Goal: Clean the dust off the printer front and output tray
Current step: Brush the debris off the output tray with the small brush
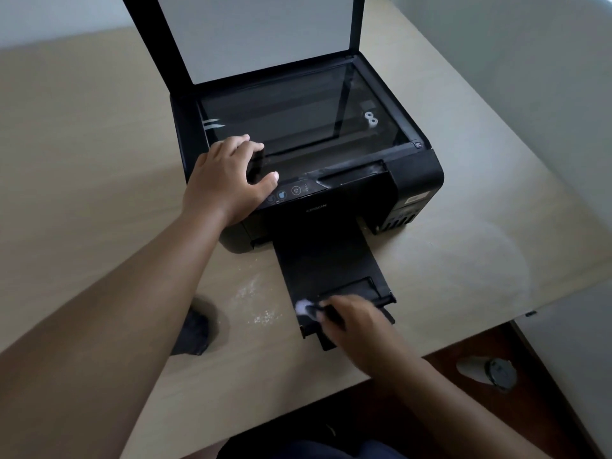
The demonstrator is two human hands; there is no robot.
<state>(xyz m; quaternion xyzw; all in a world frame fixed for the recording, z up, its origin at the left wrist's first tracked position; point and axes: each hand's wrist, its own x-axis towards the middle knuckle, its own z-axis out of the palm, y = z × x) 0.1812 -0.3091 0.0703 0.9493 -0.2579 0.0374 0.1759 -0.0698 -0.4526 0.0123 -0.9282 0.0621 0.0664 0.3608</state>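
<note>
My left hand (228, 180) lies spread flat on the front left corner of the printer (308, 154), which sits mid-desk with its scanner lid (255, 34) raised. My right hand (351, 321) has its grip closed around a small brush (309, 308), I think, though motion blurs it; its pale tip touches the front end of the output tray (331, 270), which reaches toward the desk's (99, 144) near edge. To do this well I should keep the left hand bracing the body, stroke lightly outward off the tray's lip, and not lean on the thin extension. Swept white dust (256, 303) speckles the desk left of the tray. Count: one printer, one tray, one brush, one dark cloth (195, 332) near the front edge.
</note>
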